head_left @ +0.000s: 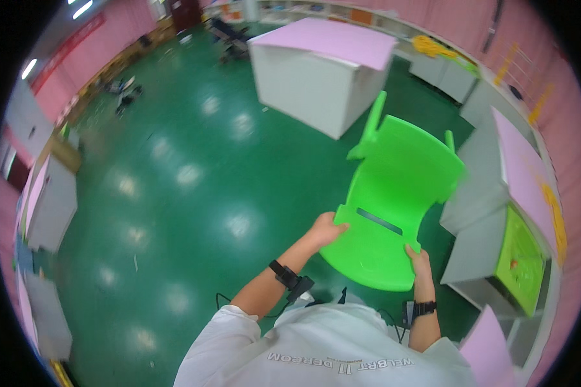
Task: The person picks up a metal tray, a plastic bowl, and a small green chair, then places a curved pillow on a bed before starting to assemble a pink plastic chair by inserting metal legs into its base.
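Observation:
A bright green plastic chair is held in front of my body, its backrest toward me and its seat and legs pointing away. My left hand grips the left edge of the backrest, beside the slot. On the opposite edge, my right hand is closed round the backrest with the thumb on top. Dark straps with small devices are on both of my wrists. The undersides of the chair and most of my fingers are hidden.
Beyond the chair stands a large white box-shaped table with a pink top. Grey cabinets line the right side, one holding a green tray. A folded stroller stands at the back. Grey cabinets also stand on the left.

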Available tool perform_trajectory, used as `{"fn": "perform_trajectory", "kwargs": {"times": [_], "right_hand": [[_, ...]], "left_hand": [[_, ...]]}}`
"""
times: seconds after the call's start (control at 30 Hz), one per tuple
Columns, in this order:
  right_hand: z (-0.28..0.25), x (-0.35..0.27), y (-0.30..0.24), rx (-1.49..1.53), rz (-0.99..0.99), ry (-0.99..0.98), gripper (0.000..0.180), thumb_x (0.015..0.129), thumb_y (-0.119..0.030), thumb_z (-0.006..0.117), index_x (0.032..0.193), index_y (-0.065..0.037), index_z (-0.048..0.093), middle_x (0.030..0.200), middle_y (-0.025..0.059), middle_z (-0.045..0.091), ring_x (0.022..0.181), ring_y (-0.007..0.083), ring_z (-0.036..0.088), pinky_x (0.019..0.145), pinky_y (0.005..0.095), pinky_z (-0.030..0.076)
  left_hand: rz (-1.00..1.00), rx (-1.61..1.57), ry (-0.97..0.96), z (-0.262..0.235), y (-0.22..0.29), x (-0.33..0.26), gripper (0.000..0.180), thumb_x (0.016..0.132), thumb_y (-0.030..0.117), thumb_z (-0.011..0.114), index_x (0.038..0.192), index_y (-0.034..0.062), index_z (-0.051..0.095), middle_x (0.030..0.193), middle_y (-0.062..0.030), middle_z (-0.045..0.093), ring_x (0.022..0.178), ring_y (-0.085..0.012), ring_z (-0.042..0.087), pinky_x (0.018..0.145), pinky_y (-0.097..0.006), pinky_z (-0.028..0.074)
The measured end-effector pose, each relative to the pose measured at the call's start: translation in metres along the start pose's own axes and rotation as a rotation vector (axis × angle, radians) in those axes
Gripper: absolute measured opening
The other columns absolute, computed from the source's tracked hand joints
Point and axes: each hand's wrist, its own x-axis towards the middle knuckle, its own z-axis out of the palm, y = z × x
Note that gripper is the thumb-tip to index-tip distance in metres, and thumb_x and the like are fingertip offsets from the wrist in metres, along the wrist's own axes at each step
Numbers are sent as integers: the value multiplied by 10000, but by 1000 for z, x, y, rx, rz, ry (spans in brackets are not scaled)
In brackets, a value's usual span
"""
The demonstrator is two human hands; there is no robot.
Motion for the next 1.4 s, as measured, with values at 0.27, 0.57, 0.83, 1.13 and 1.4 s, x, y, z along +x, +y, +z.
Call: {"fn": "perform_trajectory", "kwargs": {"times": [0.27,0.57,0.83,1.13,1.4], "right_hand": [[280,149,-16,-246,227,-537,319,857,-114,610,1117,67,579,1026,139,647,883,219,640,763,327,510],[591,272,-20,-270,347,-961,451,800,-16,516,1245,44,474,1073,170,613,916,262,631,783,356,517],[801,313,-34,-296,542,-1267,520,793,-31,467,1306,-52,384,1157,168,514,1010,263,565,811,375,502],[1071,354,24,-494,637,-1454,329,772,-96,519,1100,-71,521,1025,113,530,911,222,557,773,336,488],[1287,368,-39,-368,840,-1289,489,763,-14,448,1250,7,412,1079,185,538,965,290,595,841,409,518]], "left_hand": [[-409,-449,451,-210,-68,-44,298,846,68,602,1082,-111,570,989,-170,653,830,-238,659,728,-353,535],[-560,-672,889,-425,-137,-15,285,848,34,571,1053,-163,560,986,-215,642,860,-299,661,707,-406,545],[-597,-826,1170,-573,-153,-27,291,838,5,569,1044,-198,540,993,-257,624,847,-338,657,699,-428,552],[-548,-1196,1317,-718,-276,-30,364,884,34,492,1176,-178,454,1147,-276,559,986,-355,619,833,-445,523],[-556,-1207,1260,-952,-289,1,334,867,31,503,1114,-193,490,1091,-276,581,918,-356,635,787,-449,531]]}}
